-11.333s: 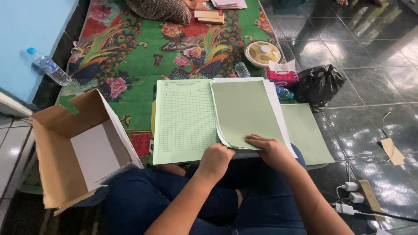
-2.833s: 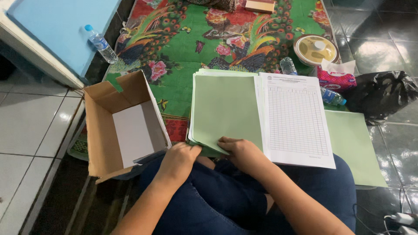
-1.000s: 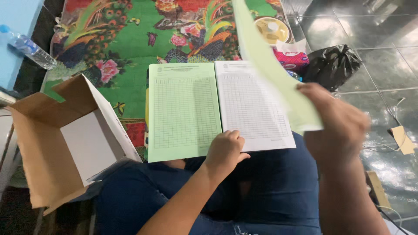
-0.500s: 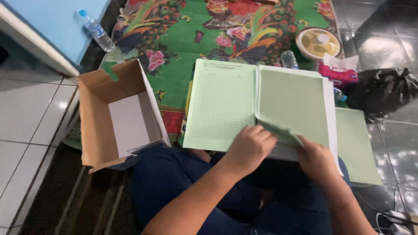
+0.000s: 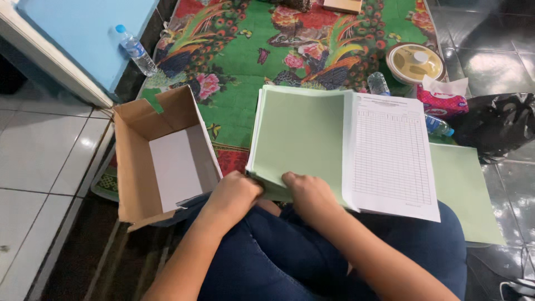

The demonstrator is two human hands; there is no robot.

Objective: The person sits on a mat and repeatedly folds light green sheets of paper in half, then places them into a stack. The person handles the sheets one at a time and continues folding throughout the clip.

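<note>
We sit cross-legged on the floor, the stack of green sheets (image 5: 298,139) on our lap. Our left hand (image 5: 234,192) pinches the stack's near edge at 7 o'clock, fingers clenched on the paper; our right hand (image 5: 306,192) presses beside it, fingers curled under the top sheets. A white ruled form (image 5: 393,156) lies at 3 o'clock. An open cardboard box (image 5: 161,153) sits at 9 o'clock. Beyond, at 12 o'clock, spreads a green floral mat (image 5: 267,39); a plastic bottle (image 5: 135,50) lies at 10 o'clock, over dark floor tiles (image 5: 490,61).
</note>
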